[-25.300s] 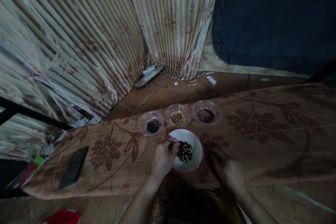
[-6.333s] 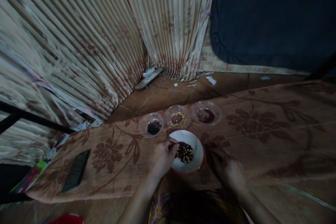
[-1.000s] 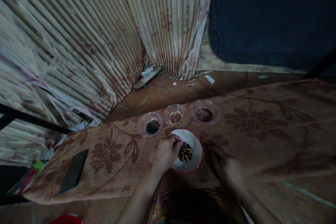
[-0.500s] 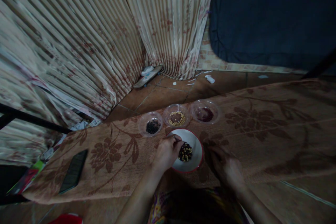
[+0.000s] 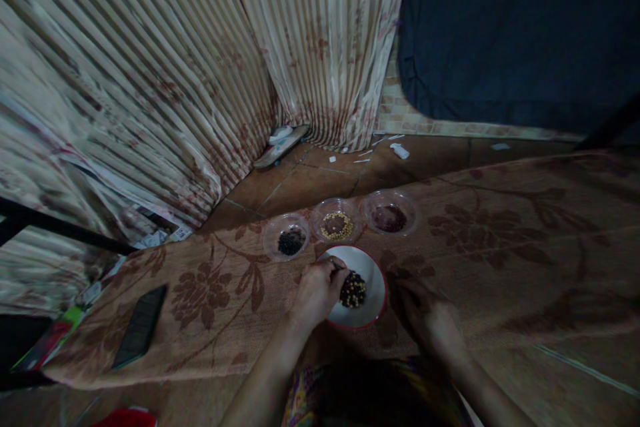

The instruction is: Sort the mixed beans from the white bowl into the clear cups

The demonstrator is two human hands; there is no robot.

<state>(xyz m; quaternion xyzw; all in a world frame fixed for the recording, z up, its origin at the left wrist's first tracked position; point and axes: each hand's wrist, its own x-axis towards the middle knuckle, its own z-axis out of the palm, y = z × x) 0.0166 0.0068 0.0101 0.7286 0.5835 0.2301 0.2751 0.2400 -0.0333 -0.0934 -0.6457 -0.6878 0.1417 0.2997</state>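
A white bowl with a red rim (image 5: 373,287) stands near the cloth's front edge. Inside it lies a small heap of mixed dark and yellow beans (image 5: 354,290). Over the bowl's left side, my left hand (image 5: 320,287) is closed in a pinch beside the heap; what its fingertips hold is too small to make out. To the bowl's right, my right hand (image 5: 433,313) rests low with fingers stretched towards the rim, deep in shadow and apparently holding nothing. Behind the bowl, clear plastic tubs hold black beans (image 5: 290,241), yellow beans (image 5: 337,227) and dark red beans (image 5: 393,218).
A brown flowered cloth (image 5: 210,340) covers the long table. A dark phone (image 5: 141,325) lies at its left. Beyond the far edge are a tiled floor (image 5: 320,177) with white scraps, a skateboard (image 5: 283,145) and striped curtains (image 5: 320,47). Something red (image 5: 127,417) is at lower left.
Almost nothing differs. My left hand keeps its pinch at the heap, and my right hand stays beside the bowl with at most a slight shift.
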